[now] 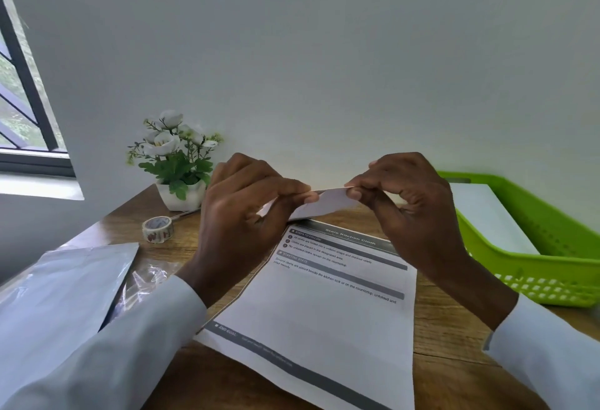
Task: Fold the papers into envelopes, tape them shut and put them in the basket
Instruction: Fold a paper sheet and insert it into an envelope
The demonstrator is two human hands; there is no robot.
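Your two hands meet above the desk: your left hand (246, 211) and right hand (406, 201) each pinch an end of one folded paper (328, 203), thumbs and fingertips closed on its top edge, holding it off the surface. Under it lies one printed sheet (324, 305) — flat, headed "Store Kitchen Cloth" — reaching to the near edge of the view. One green basket (552, 266) stands at your right, well apart from the folded paper, with one white envelope (490, 221) lying inside. One roll of patterned tape (158, 229) sits at the far left of the desk, just in front of one potted plant (177, 163) with white flowers; something thin lies beside the roll, too small to tell. One clear plastic sleeve (65, 286) lies at the left, partly under your sleeve. The wooden desk (454, 338) butts against a plain white wall (324, 68), a barred window (22, 101) at the left. Bare wood shows between the printed sheet and the basket — and along the right front edge.
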